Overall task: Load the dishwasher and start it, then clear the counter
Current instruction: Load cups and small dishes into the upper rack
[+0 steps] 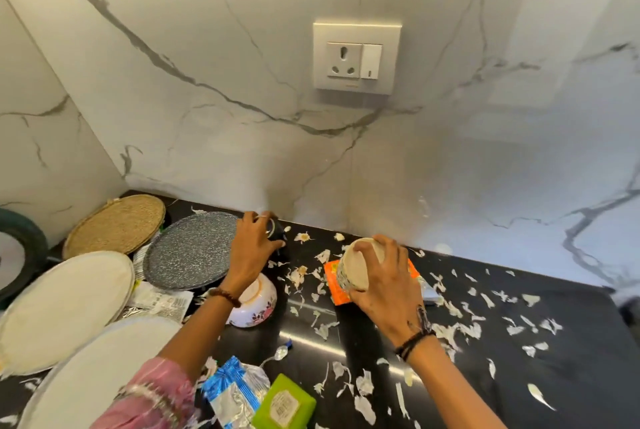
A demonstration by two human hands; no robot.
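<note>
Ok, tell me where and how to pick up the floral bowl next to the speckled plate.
Take the floral bowl by its rim, coming from above and the right. It lies tipped on the counter with its opening facing up and left, partly under the left hand's wrist, so the right rim looks freest. Thumb inside, fingers outside.

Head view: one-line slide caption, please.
Right hand grips a cream bowl while left hand reaches a small dark object by the wall, above a scrap-strewn black counter.

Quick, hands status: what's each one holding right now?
Left hand: fingers curled on a small dark object by the wall; what it is cannot be told.
Right hand: grips a cream bowl, tilted on its side.
</note>
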